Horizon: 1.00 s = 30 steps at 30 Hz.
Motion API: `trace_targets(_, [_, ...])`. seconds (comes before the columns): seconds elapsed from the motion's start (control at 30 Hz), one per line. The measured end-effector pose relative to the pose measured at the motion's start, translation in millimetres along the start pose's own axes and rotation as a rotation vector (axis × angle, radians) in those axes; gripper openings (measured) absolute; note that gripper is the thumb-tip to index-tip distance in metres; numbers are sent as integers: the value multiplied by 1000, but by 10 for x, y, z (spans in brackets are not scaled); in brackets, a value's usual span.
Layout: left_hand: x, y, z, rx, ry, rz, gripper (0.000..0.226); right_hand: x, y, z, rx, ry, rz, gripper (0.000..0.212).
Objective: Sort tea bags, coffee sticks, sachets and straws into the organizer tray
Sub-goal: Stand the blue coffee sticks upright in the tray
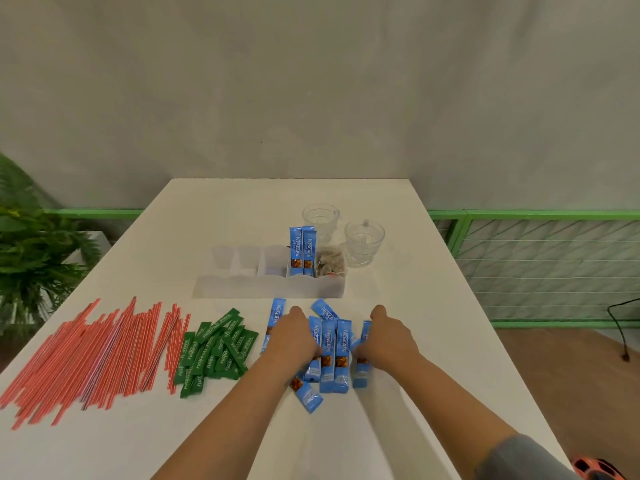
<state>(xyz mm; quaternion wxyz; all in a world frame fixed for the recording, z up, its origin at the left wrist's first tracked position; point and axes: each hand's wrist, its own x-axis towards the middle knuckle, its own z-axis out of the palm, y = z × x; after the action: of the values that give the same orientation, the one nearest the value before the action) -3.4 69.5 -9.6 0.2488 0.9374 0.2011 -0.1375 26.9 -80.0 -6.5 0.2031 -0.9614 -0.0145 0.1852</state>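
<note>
Both hands, left hand (298, 336) and right hand (385, 341), bracket the loose coffee sticks (331, 355), fingers curled onto the pile's sides, probably gathering them for the organizer tray (270, 287).

head view | looks forward-down | near table (398, 427) | single view

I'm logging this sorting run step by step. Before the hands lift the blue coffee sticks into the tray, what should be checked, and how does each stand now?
1. Left hand and right hand flank the loose coffee sticks: ok.
2. Sticks firmly gripped: cannot tell, fingers hidden.
3. Sticks gathered and aligned: not ok, several lie askew.
4. Organizer tray coffee compartment has room beside two standing sticks: ok.
5. Path to the tray clear: ok.
</note>
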Motion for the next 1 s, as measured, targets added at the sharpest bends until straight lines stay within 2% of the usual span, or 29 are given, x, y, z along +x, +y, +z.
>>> trace_targets(0.13, [10,-18,-15,-90,-20,-24,57,29,13,-17,82,17,29,60])
trace_targets(0.3, [15,-33,-100,-153,-19,-24,56,76,25,-95,186,-44,86,64])
trace_targets(0.43, [44,-29,-177,-262,-48,-12,46,144,32,-172,247,-14,79,45])
trace_targets(0.53, [66,-19,-278,-344,-40,17,23,179,2,-274,319,14,41,20])
trace_targets(0.73, [141,26,-646,-421,12,132,22,288,-247,-471,421,99,-76,24])
trace_targets(0.83, [233,63,-841,-435,75,169,22,347,-458,-579,436,141,-132,16])
trace_targets(1.0, [479,88,-1068,-395,208,220,4,427,-777,-673,502,194,-202,5])
